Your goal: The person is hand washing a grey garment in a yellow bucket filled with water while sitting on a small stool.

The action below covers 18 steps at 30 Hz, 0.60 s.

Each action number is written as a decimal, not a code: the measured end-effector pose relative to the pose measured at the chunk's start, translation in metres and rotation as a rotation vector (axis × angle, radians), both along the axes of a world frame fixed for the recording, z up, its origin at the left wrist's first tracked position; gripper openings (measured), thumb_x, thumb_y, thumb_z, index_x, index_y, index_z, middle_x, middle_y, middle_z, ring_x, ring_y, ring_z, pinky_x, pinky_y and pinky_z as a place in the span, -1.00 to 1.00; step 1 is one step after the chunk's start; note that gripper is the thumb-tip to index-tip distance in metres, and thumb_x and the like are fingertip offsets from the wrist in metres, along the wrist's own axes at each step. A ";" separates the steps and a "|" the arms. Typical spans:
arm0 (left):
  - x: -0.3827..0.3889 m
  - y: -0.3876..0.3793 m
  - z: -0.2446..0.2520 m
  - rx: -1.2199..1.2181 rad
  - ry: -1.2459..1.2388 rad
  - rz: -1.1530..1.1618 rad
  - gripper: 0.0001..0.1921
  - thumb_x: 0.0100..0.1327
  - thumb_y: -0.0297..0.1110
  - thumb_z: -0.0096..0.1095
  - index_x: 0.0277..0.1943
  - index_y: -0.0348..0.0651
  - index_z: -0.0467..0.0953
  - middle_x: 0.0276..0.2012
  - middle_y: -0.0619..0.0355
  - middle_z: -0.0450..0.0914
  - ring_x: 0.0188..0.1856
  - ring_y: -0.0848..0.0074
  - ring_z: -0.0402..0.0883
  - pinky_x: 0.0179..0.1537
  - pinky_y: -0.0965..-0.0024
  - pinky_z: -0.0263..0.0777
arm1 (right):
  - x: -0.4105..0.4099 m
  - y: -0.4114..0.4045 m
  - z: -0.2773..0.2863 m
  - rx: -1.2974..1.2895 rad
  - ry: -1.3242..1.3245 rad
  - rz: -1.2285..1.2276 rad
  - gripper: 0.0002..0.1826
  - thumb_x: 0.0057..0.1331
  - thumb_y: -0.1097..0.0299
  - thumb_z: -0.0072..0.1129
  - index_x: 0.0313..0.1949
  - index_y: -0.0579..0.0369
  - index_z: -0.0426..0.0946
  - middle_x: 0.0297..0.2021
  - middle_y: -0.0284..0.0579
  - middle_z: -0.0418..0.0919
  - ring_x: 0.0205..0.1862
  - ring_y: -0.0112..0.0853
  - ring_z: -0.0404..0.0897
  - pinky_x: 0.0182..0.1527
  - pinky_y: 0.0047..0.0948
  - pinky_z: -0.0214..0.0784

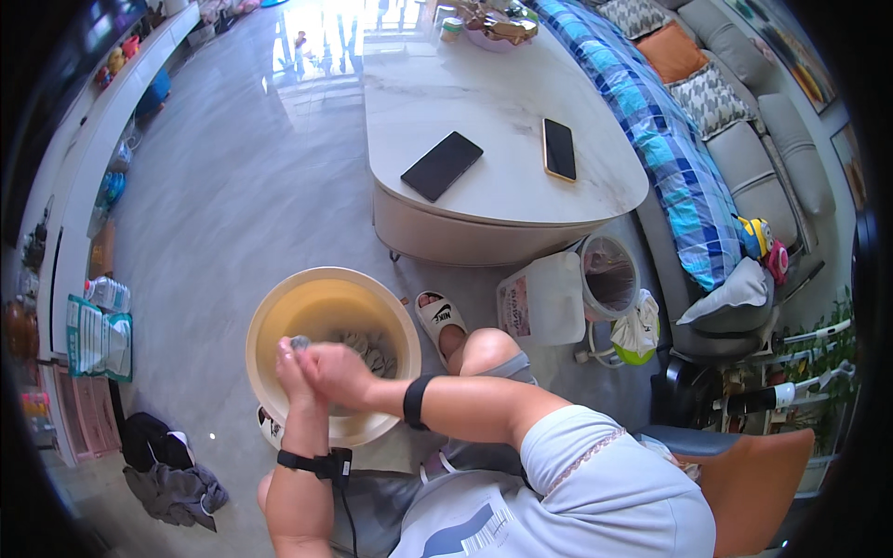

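Observation:
A round yellow plastic basin [333, 279] stands on the floor before me, with a crumpled grey cloth [377, 357] in the water inside it. Over the basin my two hands are pressed together around a small bunch of greyish cloth [300, 342], whose tip shows above the fingers. My left hand [293, 370] is on its left side, and my right hand [338, 373] closes on it from the right. Most of the bunch is hidden by the fingers. Each forearm wears a black strap.
A marble-look coffee table [488, 91] bears a tablet [442, 166] and a phone [559, 149]. A translucent plastic container [548, 300] and a lined waste bin [608, 275] stand beside it. Dark clothes [171, 488] lie on the floor at left. A sofa [753, 174] runs along the right.

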<state>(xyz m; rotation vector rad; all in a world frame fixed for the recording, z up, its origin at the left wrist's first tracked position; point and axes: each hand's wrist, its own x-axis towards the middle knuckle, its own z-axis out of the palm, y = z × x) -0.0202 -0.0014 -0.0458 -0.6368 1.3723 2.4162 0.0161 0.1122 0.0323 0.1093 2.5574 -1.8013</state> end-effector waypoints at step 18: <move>0.021 0.045 0.019 -0.302 0.115 0.043 -0.53 0.60 0.04 -0.01 -0.28 -0.20 0.54 -0.29 0.16 0.60 -0.21 0.49 0.58 -0.16 0.31 0.50 | -0.016 0.024 -0.010 -0.027 -0.080 -0.168 -0.41 0.57 -0.06 -0.05 -0.41 0.21 0.61 -0.45 0.22 0.63 -0.39 0.11 0.63 -0.29 -0.03 0.45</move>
